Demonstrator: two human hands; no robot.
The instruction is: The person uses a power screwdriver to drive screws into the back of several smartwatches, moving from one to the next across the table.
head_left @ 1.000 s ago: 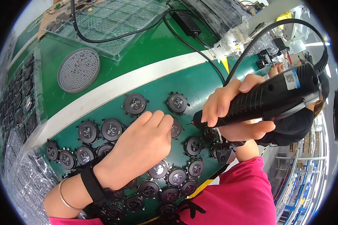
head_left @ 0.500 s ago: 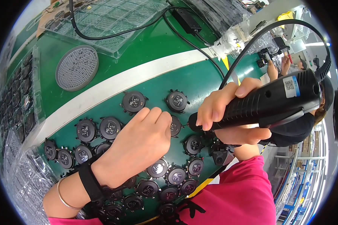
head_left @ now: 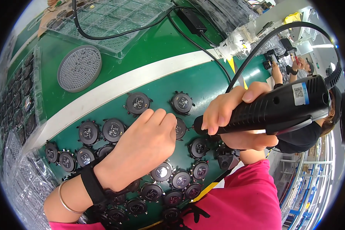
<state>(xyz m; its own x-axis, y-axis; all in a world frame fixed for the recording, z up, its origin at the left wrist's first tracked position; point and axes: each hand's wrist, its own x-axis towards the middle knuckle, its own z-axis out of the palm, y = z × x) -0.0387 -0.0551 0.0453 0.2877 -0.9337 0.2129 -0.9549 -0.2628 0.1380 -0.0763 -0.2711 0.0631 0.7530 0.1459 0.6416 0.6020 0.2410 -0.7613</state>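
In my right hand (head_left: 228, 109) is a black electric screwdriver (head_left: 257, 113), held almost level with its bit end pointing left. The bit meets or nearly meets the side of a round black watch case (head_left: 180, 129); actual contact is too small to tell. My left hand (head_left: 145, 138) is closed at that case's left edge and grips it, back face up; its fingertips are hidden behind the knuckles. Around my left hand lie several similar watch cases, among them one just beyond it (head_left: 137, 103) and one farther right (head_left: 181, 103).
A grey round tray of small holes (head_left: 79, 69) stands beyond a white strip (head_left: 142, 78). Clear plastic trays (head_left: 119, 46) lie at the back; a filled tray (head_left: 17, 99) is at left. The black cord (head_left: 281, 26) arches over the right. A co-worker's hands (head_left: 278, 73) show far right.
My two hands, the screwdriver and the watch case keep nearly the same place. The screwdriver's rear end has dipped slightly. At far right, the co-worker's hands have shifted.
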